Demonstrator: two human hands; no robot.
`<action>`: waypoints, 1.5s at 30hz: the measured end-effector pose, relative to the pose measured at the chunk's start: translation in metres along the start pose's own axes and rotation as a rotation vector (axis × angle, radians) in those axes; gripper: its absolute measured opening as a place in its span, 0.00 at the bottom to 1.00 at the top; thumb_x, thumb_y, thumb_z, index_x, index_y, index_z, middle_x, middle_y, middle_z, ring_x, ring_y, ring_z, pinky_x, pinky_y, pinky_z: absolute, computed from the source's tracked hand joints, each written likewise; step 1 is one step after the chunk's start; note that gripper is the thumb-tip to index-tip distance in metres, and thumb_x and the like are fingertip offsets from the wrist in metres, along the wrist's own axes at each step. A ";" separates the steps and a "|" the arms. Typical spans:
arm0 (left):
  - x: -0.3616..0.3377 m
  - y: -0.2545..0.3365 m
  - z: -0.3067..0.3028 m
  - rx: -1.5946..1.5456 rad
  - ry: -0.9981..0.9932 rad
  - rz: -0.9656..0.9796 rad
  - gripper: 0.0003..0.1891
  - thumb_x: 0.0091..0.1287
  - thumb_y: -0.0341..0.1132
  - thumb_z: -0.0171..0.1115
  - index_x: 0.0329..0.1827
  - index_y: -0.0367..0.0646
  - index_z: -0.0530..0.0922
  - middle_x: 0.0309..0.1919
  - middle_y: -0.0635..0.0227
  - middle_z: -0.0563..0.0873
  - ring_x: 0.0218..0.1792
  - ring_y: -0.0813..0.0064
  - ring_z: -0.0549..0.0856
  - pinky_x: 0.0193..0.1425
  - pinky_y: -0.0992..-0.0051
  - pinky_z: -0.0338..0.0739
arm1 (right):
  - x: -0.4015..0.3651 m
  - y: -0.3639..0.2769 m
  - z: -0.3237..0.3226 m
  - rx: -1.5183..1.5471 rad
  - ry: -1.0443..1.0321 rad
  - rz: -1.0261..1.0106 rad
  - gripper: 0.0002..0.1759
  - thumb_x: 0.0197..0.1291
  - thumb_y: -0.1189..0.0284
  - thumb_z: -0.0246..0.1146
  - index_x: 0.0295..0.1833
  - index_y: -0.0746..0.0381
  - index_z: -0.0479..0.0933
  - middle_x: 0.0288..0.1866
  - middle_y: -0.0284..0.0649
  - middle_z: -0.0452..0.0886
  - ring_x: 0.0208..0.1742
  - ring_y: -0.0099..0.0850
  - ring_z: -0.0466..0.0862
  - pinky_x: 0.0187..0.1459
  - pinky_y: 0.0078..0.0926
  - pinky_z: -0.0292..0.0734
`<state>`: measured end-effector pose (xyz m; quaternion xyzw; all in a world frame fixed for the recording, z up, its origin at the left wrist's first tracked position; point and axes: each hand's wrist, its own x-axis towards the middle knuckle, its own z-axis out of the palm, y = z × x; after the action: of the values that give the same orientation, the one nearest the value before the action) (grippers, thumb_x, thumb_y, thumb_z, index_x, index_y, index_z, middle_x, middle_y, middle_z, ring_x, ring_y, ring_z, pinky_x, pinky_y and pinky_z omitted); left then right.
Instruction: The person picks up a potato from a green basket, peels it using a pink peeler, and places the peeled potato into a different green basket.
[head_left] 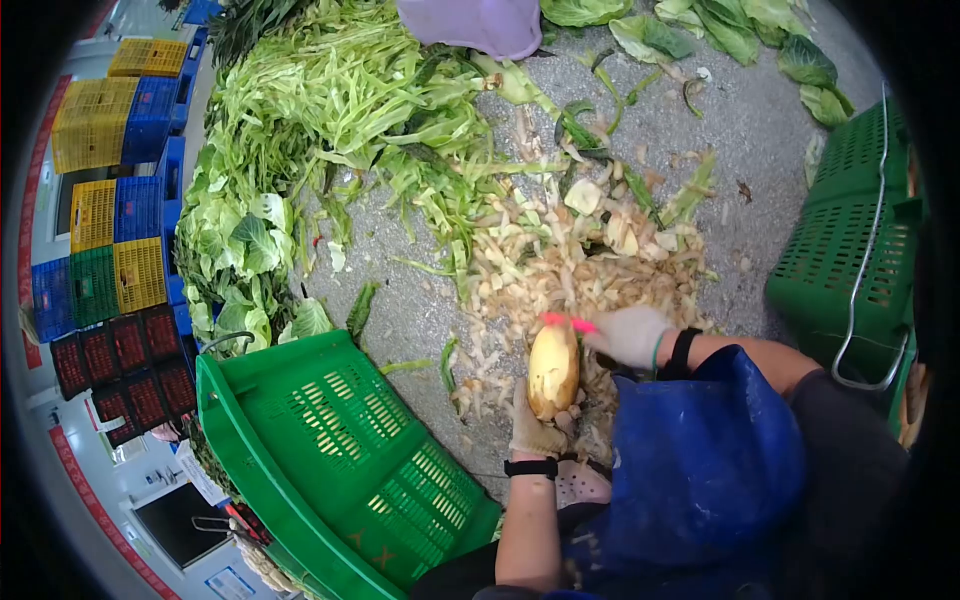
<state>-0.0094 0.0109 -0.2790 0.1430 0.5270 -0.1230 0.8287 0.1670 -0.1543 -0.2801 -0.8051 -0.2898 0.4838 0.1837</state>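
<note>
A large, mostly peeled potato point(553, 372) with pale yellow flesh stands lengthwise in my left hand point(535, 428), whose gloved fingers wrap round its lower end. My right hand point(636, 336), in a pale glove, is closed on a pink-handled peeler point(570, 322) at the potato's top end. The peeler's blade is too small to make out. Beneath both hands lies a heap of brownish-white peelings point(600, 275) on the grey floor point(385, 320).
A green crate point(340, 420) stands tilted at my left, another green crate point(850, 220) at my right. Leafy green trimmings point(340, 100) pile up ahead, beside a purple plastic object point(480, 22). Stacked yellow and blue crates point(95, 125) stand far left. My blue apron point(700, 450) hangs close below.
</note>
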 end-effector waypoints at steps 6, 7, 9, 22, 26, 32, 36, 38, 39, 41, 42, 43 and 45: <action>0.003 -0.002 -0.006 -0.060 -0.132 -0.060 0.30 0.71 0.58 0.39 0.61 0.42 0.73 0.47 0.57 0.83 0.39 0.59 0.84 0.32 0.72 0.83 | -0.012 -0.013 -0.006 -0.096 -0.138 -0.147 0.24 0.68 0.50 0.49 0.45 0.60 0.77 0.35 0.50 0.84 0.36 0.48 0.85 0.39 0.44 0.79; -0.003 -0.005 0.003 -0.041 -0.062 -0.019 0.29 0.71 0.58 0.41 0.61 0.43 0.72 0.49 0.58 0.82 0.42 0.59 0.84 0.36 0.72 0.84 | -0.008 -0.009 0.000 -0.026 -0.049 -0.079 0.25 0.68 0.49 0.49 0.45 0.60 0.77 0.35 0.50 0.84 0.36 0.48 0.85 0.39 0.44 0.79; 0.006 -0.016 -0.014 0.492 -0.063 0.365 0.28 0.69 0.56 0.49 0.64 0.46 0.70 0.54 0.60 0.80 0.50 0.60 0.82 0.48 0.66 0.84 | 0.005 0.003 -0.002 0.047 -0.031 0.035 0.26 0.68 0.49 0.49 0.46 0.61 0.77 0.36 0.49 0.84 0.38 0.48 0.85 0.41 0.45 0.78; -0.019 -0.006 0.050 -0.176 0.101 0.075 0.25 0.70 0.53 0.51 0.62 0.46 0.69 0.52 0.59 0.79 0.49 0.63 0.83 0.40 0.65 0.88 | -0.031 -0.021 0.011 -0.105 -0.088 -0.206 0.28 0.64 0.42 0.50 0.41 0.56 0.78 0.32 0.47 0.84 0.34 0.47 0.86 0.34 0.45 0.79; -0.007 -0.011 0.023 0.336 -0.014 0.429 0.25 0.70 0.54 0.51 0.61 0.46 0.70 0.51 0.59 0.80 0.47 0.62 0.83 0.40 0.64 0.88 | -0.007 0.007 -0.004 -0.043 0.012 0.017 0.26 0.65 0.43 0.50 0.40 0.56 0.78 0.30 0.44 0.84 0.33 0.46 0.86 0.34 0.44 0.79; -0.005 -0.009 0.028 -0.024 0.069 0.183 0.28 0.72 0.58 0.45 0.61 0.44 0.71 0.50 0.61 0.82 0.45 0.62 0.85 0.34 0.68 0.88 | -0.019 -0.009 0.019 -0.061 -0.003 -0.234 0.26 0.65 0.44 0.51 0.40 0.56 0.78 0.28 0.44 0.83 0.32 0.46 0.85 0.34 0.44 0.78; -0.018 -0.009 0.052 0.010 0.197 0.215 0.27 0.72 0.58 0.45 0.61 0.45 0.71 0.49 0.61 0.82 0.43 0.62 0.85 0.35 0.66 0.88 | -0.002 0.006 -0.008 -0.025 -0.009 0.047 0.24 0.65 0.45 0.51 0.40 0.53 0.79 0.30 0.45 0.83 0.32 0.46 0.85 0.34 0.44 0.79; -0.008 -0.012 0.029 -0.003 0.195 0.190 0.28 0.71 0.58 0.45 0.61 0.44 0.71 0.49 0.58 0.82 0.44 0.61 0.85 0.35 0.66 0.88 | -0.023 -0.012 -0.005 -0.027 0.007 -0.100 0.24 0.66 0.46 0.50 0.41 0.54 0.80 0.31 0.46 0.84 0.34 0.45 0.85 0.33 0.44 0.79; -0.001 -0.012 0.019 -0.020 0.107 0.193 0.29 0.71 0.58 0.45 0.61 0.44 0.71 0.49 0.57 0.82 0.45 0.61 0.84 0.35 0.67 0.88 | -0.026 -0.020 -0.003 -0.014 -0.061 -0.114 0.23 0.66 0.47 0.50 0.42 0.54 0.79 0.32 0.47 0.84 0.36 0.45 0.85 0.34 0.44 0.79; -0.004 -0.011 0.019 -0.027 -0.020 0.197 0.18 0.72 0.38 0.52 0.62 0.43 0.67 0.50 0.57 0.78 0.46 0.63 0.82 0.40 0.72 0.87 | -0.019 -0.011 0.002 0.000 0.001 -0.106 0.23 0.66 0.47 0.50 0.42 0.54 0.79 0.33 0.47 0.84 0.38 0.46 0.85 0.35 0.44 0.79; -0.003 -0.010 0.018 -0.022 -0.024 0.202 0.18 0.72 0.38 0.52 0.62 0.43 0.67 0.50 0.57 0.78 0.46 0.63 0.82 0.40 0.72 0.87 | -0.009 -0.004 0.005 0.015 0.069 -0.107 0.24 0.65 0.46 0.50 0.43 0.55 0.79 0.33 0.48 0.84 0.39 0.47 0.85 0.37 0.45 0.79; -0.006 -0.012 0.013 -0.025 -0.037 0.206 0.19 0.71 0.35 0.53 0.63 0.42 0.66 0.50 0.58 0.78 0.46 0.64 0.82 0.41 0.73 0.87 | 0.010 0.009 0.004 0.047 -0.051 0.053 0.24 0.66 0.46 0.50 0.43 0.56 0.78 0.33 0.48 0.84 0.38 0.48 0.85 0.38 0.46 0.79; 0.004 -0.023 -0.006 0.643 0.010 0.556 0.21 0.70 0.30 0.54 0.65 0.40 0.64 0.51 0.56 0.78 0.47 0.65 0.82 0.43 0.74 0.86 | -0.001 -0.002 -0.004 0.057 0.004 0.030 0.25 0.65 0.46 0.50 0.43 0.56 0.78 0.33 0.48 0.84 0.37 0.48 0.85 0.38 0.45 0.79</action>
<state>-0.0213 -0.0089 -0.2875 0.5316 0.4074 -0.0522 0.7408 0.1695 -0.1532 -0.2762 -0.8047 -0.2636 0.4929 0.2001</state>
